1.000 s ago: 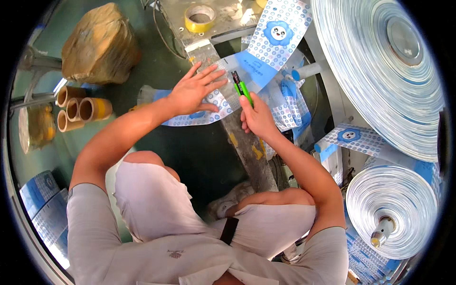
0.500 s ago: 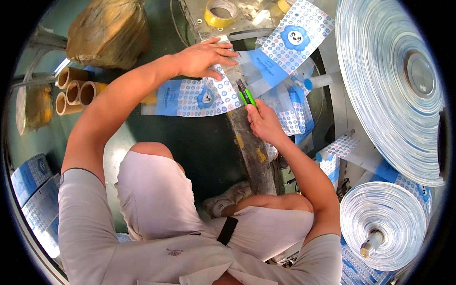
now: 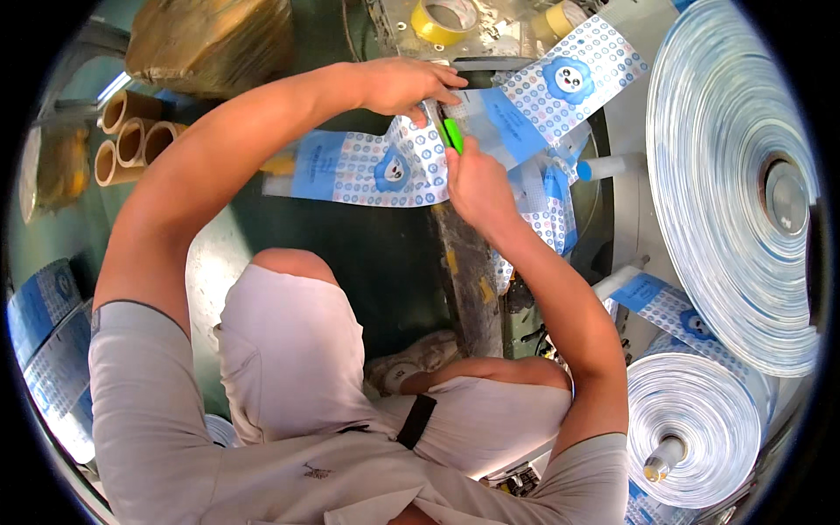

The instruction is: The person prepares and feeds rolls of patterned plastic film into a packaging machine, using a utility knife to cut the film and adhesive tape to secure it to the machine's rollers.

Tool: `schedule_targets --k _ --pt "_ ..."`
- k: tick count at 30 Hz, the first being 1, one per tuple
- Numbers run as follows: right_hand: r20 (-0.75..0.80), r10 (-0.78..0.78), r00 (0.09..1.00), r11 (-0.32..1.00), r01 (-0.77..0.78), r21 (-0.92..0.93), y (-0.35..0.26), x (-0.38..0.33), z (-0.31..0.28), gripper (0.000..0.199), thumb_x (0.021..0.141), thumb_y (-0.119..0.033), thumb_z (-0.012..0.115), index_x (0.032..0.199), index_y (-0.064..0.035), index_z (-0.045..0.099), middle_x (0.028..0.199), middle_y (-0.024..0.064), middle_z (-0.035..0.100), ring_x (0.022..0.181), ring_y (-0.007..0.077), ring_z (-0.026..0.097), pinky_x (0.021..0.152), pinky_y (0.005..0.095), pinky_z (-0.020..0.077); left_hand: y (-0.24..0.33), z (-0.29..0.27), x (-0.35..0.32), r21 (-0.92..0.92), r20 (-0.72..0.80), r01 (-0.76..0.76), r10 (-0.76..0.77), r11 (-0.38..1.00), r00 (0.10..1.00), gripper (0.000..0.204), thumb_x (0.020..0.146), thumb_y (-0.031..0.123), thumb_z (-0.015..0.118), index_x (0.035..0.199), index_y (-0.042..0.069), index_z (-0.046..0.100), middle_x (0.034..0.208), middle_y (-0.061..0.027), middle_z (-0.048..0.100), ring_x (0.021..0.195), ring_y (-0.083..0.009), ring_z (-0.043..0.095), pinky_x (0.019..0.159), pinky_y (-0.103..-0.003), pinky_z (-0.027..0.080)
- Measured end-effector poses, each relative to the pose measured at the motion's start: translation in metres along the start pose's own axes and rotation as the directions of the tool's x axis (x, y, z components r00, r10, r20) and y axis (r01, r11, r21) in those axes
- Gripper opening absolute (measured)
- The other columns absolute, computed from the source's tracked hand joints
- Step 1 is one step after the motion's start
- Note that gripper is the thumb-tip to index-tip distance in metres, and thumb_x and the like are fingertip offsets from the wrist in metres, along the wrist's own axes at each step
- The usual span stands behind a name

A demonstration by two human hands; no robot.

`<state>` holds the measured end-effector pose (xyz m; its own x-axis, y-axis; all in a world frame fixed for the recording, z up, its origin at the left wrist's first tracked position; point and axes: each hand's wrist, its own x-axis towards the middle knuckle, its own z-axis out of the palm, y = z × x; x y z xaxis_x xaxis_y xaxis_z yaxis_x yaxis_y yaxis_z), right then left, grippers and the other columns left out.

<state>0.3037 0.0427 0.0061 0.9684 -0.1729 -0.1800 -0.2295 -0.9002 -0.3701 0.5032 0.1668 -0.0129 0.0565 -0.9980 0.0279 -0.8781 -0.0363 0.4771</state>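
A strip of blue and white printed plastic film (image 3: pixel 337 171) lies across a narrow worn ledge (image 3: pixel 472 280), its loose part hanging off to the left. My left hand (image 3: pixel 407 86) rests on the film at the far side of the ledge, fingers stretched out and apart. Close beside its fingertips, my right hand (image 3: pixel 479 184) grips a green utility knife (image 3: pixel 452 136). The knife's tip points away from me at the film; whether the blade touches it is hard to see. Another printed film piece (image 3: pixel 569 79) adjoins on the right, showing a blue cloud-shaped cartoon.
A large film roll (image 3: pixel 726 184) stands at the right, with a smaller roll (image 3: pixel 700 411) on a shaft below it. Yellow tape (image 3: pixel 444 19) lies on the far surface. At the left are cardboard tubes (image 3: pixel 131 140), a brown wrapped bundle (image 3: pixel 206 44) and film stacks (image 3: pixel 52 350).
My right hand has moved the knife away from me, nearer the left hand. My left hand has shifted slightly farther off. The film web near the smaller roll sits differently, and the whole view has shifted.
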Motion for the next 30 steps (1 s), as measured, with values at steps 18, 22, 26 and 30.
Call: schedule_targets --k 18,22,26,30 --pt "-0.012 0.024 1.000 0.999 -0.024 -0.040 -0.003 0.015 0.007 0.030 0.100 -0.024 0.049 0.098 0.0063 0.047 0.073 0.0282 0.064 0.069 0.0483 0.063 0.063 0.0563 0.0497 -0.002 0.007 0.005 0.015 0.036 0.083 -0.083 0.996 0.996 0.069 0.071 0.008 0.079 0.136 0.010 0.056 0.154 -0.0122 0.038 0.144 -0.0306 0.033 0.117 -0.041 0.034" --pt "-0.005 0.005 1.000 0.999 -0.005 -0.051 0.001 0.019 0.006 0.031 0.099 -0.025 0.049 0.098 0.0064 0.047 0.073 0.0274 0.065 0.069 0.0477 0.064 0.062 0.0553 0.0509 0.000 0.004 0.005 0.029 0.037 0.074 -0.075 0.997 0.997 0.069 0.071 0.008 0.079 0.137 0.010 0.056 0.154 -0.0117 0.038 0.143 -0.0304 0.033 0.117 -0.041 0.034" --pt "0.021 -0.003 1.000 0.997 0.005 -0.079 0.000 0.021 0.001 0.031 0.099 -0.024 0.050 0.097 0.0066 0.048 0.076 0.0278 0.065 0.072 0.0474 0.065 0.065 0.0550 0.0519 0.003 0.001 0.006 0.040 0.057 0.078 -0.080 0.996 0.995 0.069 0.072 0.007 0.079 0.137 0.010 0.056 0.154 -0.0109 0.039 0.144 -0.0296 0.033 0.117 -0.042 0.034" --pt "0.059 -0.007 0.998 0.999 0.009 -0.042 -0.004 0.017 -0.004 0.031 0.099 -0.024 0.049 0.095 0.0071 0.049 0.078 0.0291 0.065 0.075 0.0475 0.065 0.067 0.0558 0.0517 0.007 0.001 0.004 0.048 0.059 0.117 -0.119 0.992 0.991 0.069 0.072 0.005 0.078 0.137 0.010 0.056 0.154 -0.0107 0.039 0.144 -0.0295 0.033 0.117 -0.041 0.034"
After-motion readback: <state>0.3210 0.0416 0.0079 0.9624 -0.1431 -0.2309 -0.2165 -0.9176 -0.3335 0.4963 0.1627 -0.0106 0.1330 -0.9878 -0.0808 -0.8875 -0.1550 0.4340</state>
